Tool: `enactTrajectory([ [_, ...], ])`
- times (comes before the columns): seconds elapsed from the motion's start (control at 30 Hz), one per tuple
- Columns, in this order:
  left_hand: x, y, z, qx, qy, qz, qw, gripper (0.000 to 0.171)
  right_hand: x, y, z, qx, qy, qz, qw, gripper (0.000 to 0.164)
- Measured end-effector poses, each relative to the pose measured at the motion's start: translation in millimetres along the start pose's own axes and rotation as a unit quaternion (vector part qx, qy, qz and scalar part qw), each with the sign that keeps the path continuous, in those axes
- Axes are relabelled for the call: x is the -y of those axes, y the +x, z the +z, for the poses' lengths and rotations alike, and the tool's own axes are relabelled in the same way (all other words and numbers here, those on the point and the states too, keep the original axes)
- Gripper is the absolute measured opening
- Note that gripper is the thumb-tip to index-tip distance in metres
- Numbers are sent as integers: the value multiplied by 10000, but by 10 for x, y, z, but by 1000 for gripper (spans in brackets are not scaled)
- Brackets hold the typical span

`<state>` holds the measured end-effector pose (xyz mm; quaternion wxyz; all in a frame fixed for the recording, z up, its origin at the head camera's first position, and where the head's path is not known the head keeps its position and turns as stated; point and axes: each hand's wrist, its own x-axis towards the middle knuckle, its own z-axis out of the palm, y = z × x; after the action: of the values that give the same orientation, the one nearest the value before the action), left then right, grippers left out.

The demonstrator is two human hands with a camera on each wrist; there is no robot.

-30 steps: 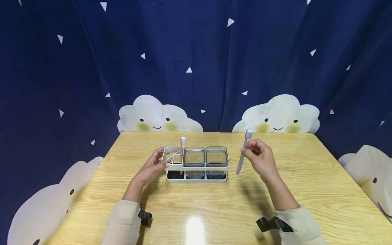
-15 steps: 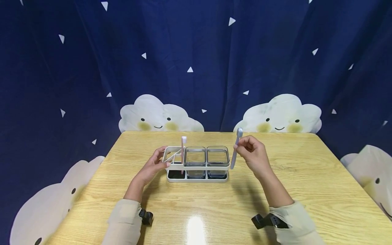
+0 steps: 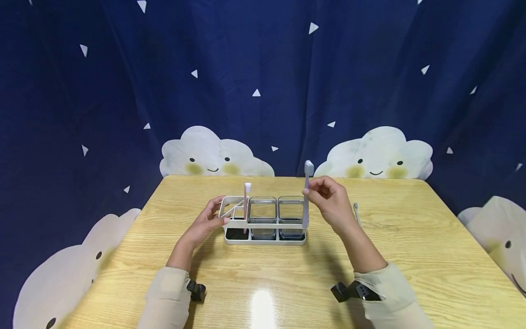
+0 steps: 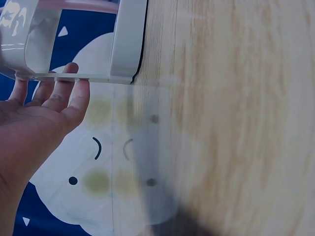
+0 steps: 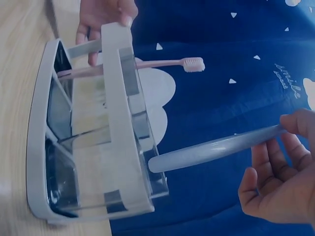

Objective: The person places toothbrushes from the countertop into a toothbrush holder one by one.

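Observation:
A white toothbrush holder [image 3: 263,225] stands on the table. My left hand [image 3: 203,226] grips its left end, thumb in front and the other fingers behind. Upright in the holder's left section is a pink toothbrush [image 3: 245,203]. Two clear cups, a middle one [image 3: 263,209] and a right one [image 3: 291,209], sit in the other sections. My right hand [image 3: 330,203] pinches a grey-blue toothbrush [image 3: 306,210] by its handle, bristle head up. In the right wrist view, that handle's lower end [image 5: 158,164] shows right at the right cup's mouth.
Another toothbrush [image 3: 356,208] lies on the wooden table [image 3: 411,228], partly hidden behind my right forearm. A dark blue curtain [image 3: 230,55] with white clouds and triangles hangs along the table's far edge.
My right hand has moved left with the grey-blue toothbrush, from beside the holder to its right end, and the brush stands more upright. My left hand stays on the holder.

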<state>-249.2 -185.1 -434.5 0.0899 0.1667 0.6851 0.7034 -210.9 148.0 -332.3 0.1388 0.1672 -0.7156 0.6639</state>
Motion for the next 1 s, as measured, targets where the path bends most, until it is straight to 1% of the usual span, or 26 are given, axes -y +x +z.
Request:
enactTrajectory([
  [0.2,11,6,-6,-5,-15,1,10000,68,25,46,121,211,235,-241,9992,13],
  [0.33,19,8,-6,-14,-26,-3,10000,68,63,66,209,351,411,-334,9980,13],
  [0.5,11,6,-1,5,-28,21,10000,68,115,91,314,448,474,-252,9975,15],
  [0.7,3,1,-1,7,-96,51,9999,69,136,123,418,520,375,-155,9978,20],
  [0.83,5,5,2,-8,-65,26,10000,69,130,134,478,540,356,-140,9978,17],
  [1.0,14,4,0,-47,-68,-5,10000,69,117,150,568,638,641,-277,9955,12],
])
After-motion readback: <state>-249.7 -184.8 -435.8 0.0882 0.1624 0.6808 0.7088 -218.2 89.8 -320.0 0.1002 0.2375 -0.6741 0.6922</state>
